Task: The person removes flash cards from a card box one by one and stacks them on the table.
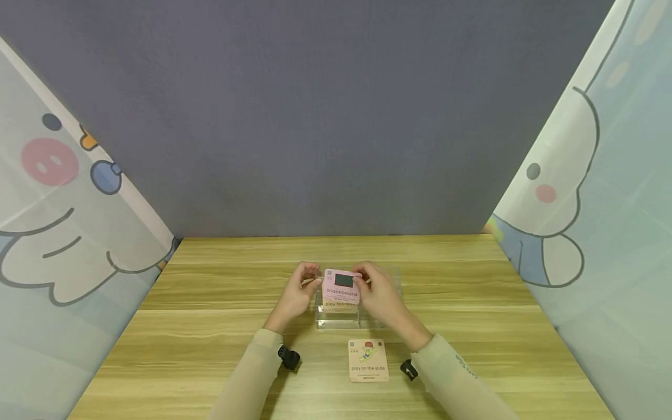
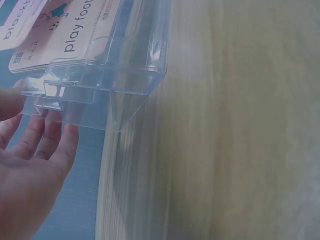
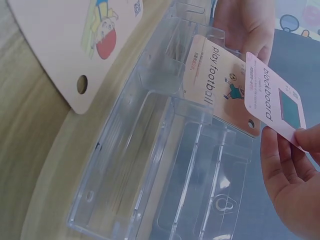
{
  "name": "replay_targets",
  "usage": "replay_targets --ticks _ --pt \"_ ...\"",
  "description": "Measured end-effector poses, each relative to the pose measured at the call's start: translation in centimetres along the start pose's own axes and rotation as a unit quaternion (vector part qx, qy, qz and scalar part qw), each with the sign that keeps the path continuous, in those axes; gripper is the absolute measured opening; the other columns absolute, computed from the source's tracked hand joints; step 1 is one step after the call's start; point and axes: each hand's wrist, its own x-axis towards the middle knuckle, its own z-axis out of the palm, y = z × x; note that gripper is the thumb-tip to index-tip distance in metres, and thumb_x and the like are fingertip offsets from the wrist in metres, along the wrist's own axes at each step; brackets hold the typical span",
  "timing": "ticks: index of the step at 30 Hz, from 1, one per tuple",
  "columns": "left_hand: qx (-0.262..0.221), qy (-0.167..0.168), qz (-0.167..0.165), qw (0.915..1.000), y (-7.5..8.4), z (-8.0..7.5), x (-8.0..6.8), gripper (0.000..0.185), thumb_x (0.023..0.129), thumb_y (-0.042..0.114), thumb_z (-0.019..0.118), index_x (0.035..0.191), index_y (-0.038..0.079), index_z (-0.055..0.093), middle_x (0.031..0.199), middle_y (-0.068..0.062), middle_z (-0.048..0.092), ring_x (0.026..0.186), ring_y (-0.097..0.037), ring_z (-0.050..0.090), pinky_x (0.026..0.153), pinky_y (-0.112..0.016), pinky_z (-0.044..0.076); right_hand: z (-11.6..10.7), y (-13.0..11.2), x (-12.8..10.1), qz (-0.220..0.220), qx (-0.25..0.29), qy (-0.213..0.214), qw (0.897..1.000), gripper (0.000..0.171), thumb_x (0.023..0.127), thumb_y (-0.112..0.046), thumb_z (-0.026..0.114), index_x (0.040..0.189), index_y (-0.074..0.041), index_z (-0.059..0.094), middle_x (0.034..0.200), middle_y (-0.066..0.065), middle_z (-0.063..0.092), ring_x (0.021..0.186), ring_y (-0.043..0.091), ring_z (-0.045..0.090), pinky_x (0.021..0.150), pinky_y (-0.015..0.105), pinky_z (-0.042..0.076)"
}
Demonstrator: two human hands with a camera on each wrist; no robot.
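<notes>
A clear plastic card holder (image 1: 336,324) with stepped compartments stands on the table. My left hand (image 1: 295,297) grips its left side edge, thumb in front and fingers behind. Between the thumb and fingers of my right hand (image 1: 382,298) is a pink flashcard reading "blackboard" (image 3: 272,97), pinched at its right edge. It is tilted and overlaps the orange "play football" card (image 3: 212,82), which leans in the left compartment with more cards behind it. The holder's right compartment shows no card in the right wrist view.
A "play on the slide" card (image 1: 368,361) lies on the wooden table (image 1: 210,338) in front of the holder, between my forearms. A dark grey partition (image 1: 336,146) rises behind the table. Cartoon-printed curtains (image 1: 619,204) hang at both sides.
</notes>
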Motion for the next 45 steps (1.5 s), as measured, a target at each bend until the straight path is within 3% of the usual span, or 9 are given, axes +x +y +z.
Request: replay_targets --ticks 5,12,19,27,30,34,37,45 --pt "-0.007 0.004 0.002 1.0 -0.9 -0.1 0.1 0.034 0.098 -0.009 0.059 0.13 -0.008 0.048 0.123 -0.028 0.057 0.116 -0.04 0.056 0.105 -0.054 0.046 -0.3 -0.1 -0.2 -0.006 0.01 0.008 1.0 0.016 0.096 0.005 0.064 0.111 -0.003 0.065 0.095 0.007 0.066 0.082 0.015 0.061 0.064 0.024 0.055" --pt "0.005 -0.006 0.006 0.9999 -0.9 -0.3 0.0 0.031 0.099 -0.007 0.058 0.129 -0.007 0.048 0.124 -0.024 0.057 0.114 -0.034 0.056 0.101 -0.048 0.049 -0.8 -0.4 -0.3 -0.006 0.02 0.006 1.0 0.015 0.096 0.003 0.066 0.109 -0.003 0.064 0.092 0.007 0.064 0.082 0.015 0.06 0.063 0.024 0.054" --pt "0.007 -0.013 0.013 0.9998 -0.9 -0.4 0.0 0.031 0.1 -0.006 0.057 0.13 -0.008 0.047 0.125 -0.026 0.056 0.115 -0.035 0.056 0.1 -0.047 0.05 -1.6 -1.2 -0.4 -0.006 0.025 -0.002 1.0 0.017 0.095 0.008 0.064 0.109 -0.002 0.064 0.093 0.004 0.065 0.081 0.015 0.059 0.064 0.025 0.053" --pt "-0.004 0.002 0.001 1.0 -1.0 -0.2 0.1 0.031 0.098 -0.01 0.058 0.127 -0.005 0.049 0.122 -0.025 0.057 0.115 -0.041 0.057 0.099 -0.048 0.05 -2.3 -1.6 -0.8 0.005 0.038 -0.007 0.999 0.017 0.096 0.006 0.063 0.111 -0.004 0.065 0.097 0.008 0.066 0.084 0.017 0.059 0.066 0.026 0.053" --pt "-0.004 0.001 -0.002 1.0 0.2 -0.2 -0.1 0.03 0.097 -0.012 0.057 0.126 -0.007 0.049 0.121 -0.029 0.056 0.115 -0.045 0.056 0.099 -0.048 0.05 -2.5 -1.6 -0.9 0.007 0.035 0.002 0.999 0.019 0.095 0.006 0.064 0.11 -0.005 0.066 0.097 0.007 0.066 0.085 0.017 0.059 0.067 0.026 0.052" --pt "-0.004 0.002 -0.004 1.0 0.1 -0.2 -0.1 0.03 0.097 -0.011 0.058 0.126 -0.006 0.05 0.121 -0.028 0.057 0.115 -0.042 0.056 0.1 -0.047 0.05 -2.8 -1.6 -1.1 0.013 0.034 0.01 0.999 0.018 0.095 0.005 0.066 0.109 -0.006 0.067 0.096 0.007 0.066 0.086 0.017 0.059 0.068 0.027 0.053" --pt "-0.01 0.004 0.0 0.9999 -1.0 -0.2 0.2 0.031 0.098 -0.009 0.059 0.127 -0.005 0.05 0.122 -0.025 0.058 0.115 -0.038 0.057 0.099 -0.048 0.05 -3.0 -1.6 -1.3 0.02 0.035 0.011 0.999 0.017 0.095 0.003 0.067 0.109 -0.007 0.067 0.095 0.006 0.065 0.086 0.016 0.058 0.068 0.027 0.053" --pt "-0.01 -0.01 -0.002 0.9999 -1.0 -0.4 0.1 0.032 0.099 -0.006 0.059 0.13 -0.005 0.049 0.123 -0.026 0.057 0.116 -0.037 0.056 0.099 -0.043 0.051 -3.9 -1.7 -1.7 0.035 0.04 0.006 0.999 0.016 0.096 0.001 0.067 0.11 -0.006 0.067 0.096 0.008 0.065 0.086 0.017 0.059 0.07 0.031 0.055"
